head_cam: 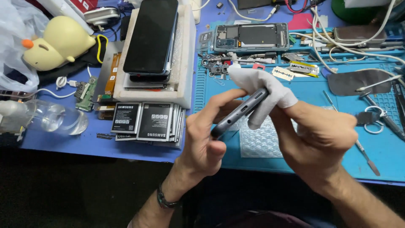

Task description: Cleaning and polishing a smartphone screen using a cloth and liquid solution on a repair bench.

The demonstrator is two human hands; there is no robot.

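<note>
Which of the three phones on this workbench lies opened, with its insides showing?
The opened phone at the top of the blue mat; the stacked phone lies closed, the held phone edge-up.

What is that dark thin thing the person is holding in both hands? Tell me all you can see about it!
It is a dark grey phone, seen edge-on, so only its slim side shows. That edge looks smooth and slightly shiny, with small slots and holes near the upper end. It is tilted, lower end toward the left hand, upper end toward the right hand. The left hand grips the lower part. The right hand presses a white cloth against the upper end. It is held above a blue work mat.
</note>
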